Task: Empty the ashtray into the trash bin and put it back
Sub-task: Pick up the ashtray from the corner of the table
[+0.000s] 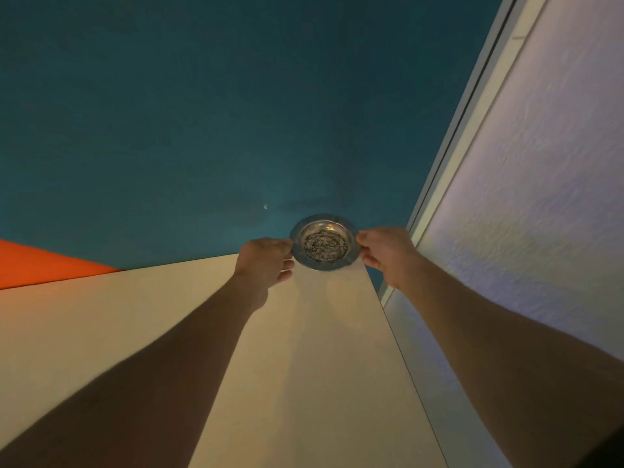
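Observation:
A round metal ashtray (323,242) with grey speckled ash in its bowl sits at the far right corner of a white tabletop (304,349). My left hand (266,261) pinches its left rim. My right hand (385,253) grips its right rim. Both arms stretch forward from the bottom of the view. Whether the ashtray rests on the table or is lifted just off it, I cannot tell. No trash bin is in view.
Beyond the table lies a dark teal floor (202,130). An orange surface (40,263) shows at the left past the table's edge. A white textured wall (540,197) with a pale frame strip (449,157) runs along the right, close to the table's right edge.

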`<state>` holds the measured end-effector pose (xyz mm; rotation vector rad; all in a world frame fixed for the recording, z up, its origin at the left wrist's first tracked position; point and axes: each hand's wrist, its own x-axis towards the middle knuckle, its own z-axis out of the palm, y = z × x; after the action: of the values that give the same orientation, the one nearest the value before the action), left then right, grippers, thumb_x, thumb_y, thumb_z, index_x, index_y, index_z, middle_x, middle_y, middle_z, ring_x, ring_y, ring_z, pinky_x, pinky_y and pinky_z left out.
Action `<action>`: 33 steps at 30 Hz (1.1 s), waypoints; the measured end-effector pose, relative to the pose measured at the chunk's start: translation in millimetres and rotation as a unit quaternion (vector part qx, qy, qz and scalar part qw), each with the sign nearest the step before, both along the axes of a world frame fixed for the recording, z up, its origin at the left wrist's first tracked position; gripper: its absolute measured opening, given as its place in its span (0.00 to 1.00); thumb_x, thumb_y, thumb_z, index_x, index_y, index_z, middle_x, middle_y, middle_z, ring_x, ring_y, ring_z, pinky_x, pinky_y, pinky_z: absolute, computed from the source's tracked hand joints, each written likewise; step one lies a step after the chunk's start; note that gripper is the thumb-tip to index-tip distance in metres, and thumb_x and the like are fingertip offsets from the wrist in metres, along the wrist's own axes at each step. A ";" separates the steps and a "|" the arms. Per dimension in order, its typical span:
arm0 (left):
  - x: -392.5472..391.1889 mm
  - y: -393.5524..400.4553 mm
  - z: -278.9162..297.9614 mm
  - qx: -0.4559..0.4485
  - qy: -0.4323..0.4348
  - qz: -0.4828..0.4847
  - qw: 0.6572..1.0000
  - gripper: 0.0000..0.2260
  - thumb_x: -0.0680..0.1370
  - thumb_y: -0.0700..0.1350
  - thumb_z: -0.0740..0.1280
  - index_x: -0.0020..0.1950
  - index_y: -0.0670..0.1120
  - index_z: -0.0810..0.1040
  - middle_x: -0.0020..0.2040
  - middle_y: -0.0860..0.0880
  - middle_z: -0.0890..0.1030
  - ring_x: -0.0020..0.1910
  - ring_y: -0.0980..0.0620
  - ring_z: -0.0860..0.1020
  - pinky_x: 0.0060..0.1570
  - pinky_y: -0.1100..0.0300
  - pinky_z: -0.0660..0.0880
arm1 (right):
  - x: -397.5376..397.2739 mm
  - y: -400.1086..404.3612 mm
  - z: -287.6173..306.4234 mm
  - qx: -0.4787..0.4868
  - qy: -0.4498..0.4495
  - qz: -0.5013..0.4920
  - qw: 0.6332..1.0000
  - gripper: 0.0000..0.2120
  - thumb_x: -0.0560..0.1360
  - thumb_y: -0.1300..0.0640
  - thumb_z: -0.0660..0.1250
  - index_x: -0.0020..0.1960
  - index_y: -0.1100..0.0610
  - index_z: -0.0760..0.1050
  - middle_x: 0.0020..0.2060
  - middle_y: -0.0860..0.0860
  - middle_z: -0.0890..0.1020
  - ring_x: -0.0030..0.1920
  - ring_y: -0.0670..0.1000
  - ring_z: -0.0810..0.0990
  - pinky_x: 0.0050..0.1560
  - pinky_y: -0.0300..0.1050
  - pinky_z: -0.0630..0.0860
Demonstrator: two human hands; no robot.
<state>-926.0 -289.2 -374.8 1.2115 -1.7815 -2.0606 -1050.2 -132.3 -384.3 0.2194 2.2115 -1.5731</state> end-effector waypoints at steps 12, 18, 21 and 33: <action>85.5 -14.8 73.2 0.012 0.054 0.045 0.997 0.03 0.76 0.35 0.67 0.43 0.41 0.80 0.35 0.46 0.81 0.32 0.52 0.77 0.33 0.59 0.77 | 82.0 -15.2 81.2 -0.051 0.003 0.031 0.998 0.06 0.74 0.63 0.71 0.38 0.59 0.79 0.39 0.56 0.85 0.42 0.54 0.84 0.44 0.46 0.82; 136.4 -23.1 105.1 0.023 0.088 0.061 0.994 0.04 0.75 0.34 0.66 0.43 0.41 0.80 0.35 0.46 0.80 0.32 0.52 0.76 0.34 0.59 0.76 | 131.0 -24.1 111.7 -0.069 0.004 0.054 0.996 0.06 0.73 0.64 0.70 0.37 0.59 0.80 0.33 0.54 0.85 0.36 0.51 0.84 0.36 0.43 0.78; 165.7 -32.6 121.6 0.024 0.097 0.076 0.992 0.03 0.75 0.35 0.66 0.44 0.40 0.80 0.36 0.45 0.80 0.32 0.52 0.76 0.32 0.59 0.76 | 160.0 -32.5 128.6 -0.084 0.004 0.067 0.994 0.04 0.73 0.64 0.70 0.39 0.59 0.80 0.31 0.52 0.85 0.34 0.49 0.84 0.35 0.42 0.75; 297.3 -91.3 168.5 0.026 0.140 0.104 0.984 0.05 0.75 0.34 0.65 0.43 0.40 0.79 0.35 0.46 0.79 0.30 0.53 0.75 0.31 0.61 0.75 | 284.1 -97.3 180.9 -0.106 0.014 0.122 0.987 0.03 0.75 0.64 0.69 0.42 0.59 0.80 0.31 0.51 0.85 0.32 0.47 0.84 0.32 0.40 0.76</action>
<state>-628.8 -380.5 -206.3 1.0106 -1.4233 -2.0481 -766.1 -229.6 -203.3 -0.1316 1.9836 -1.6635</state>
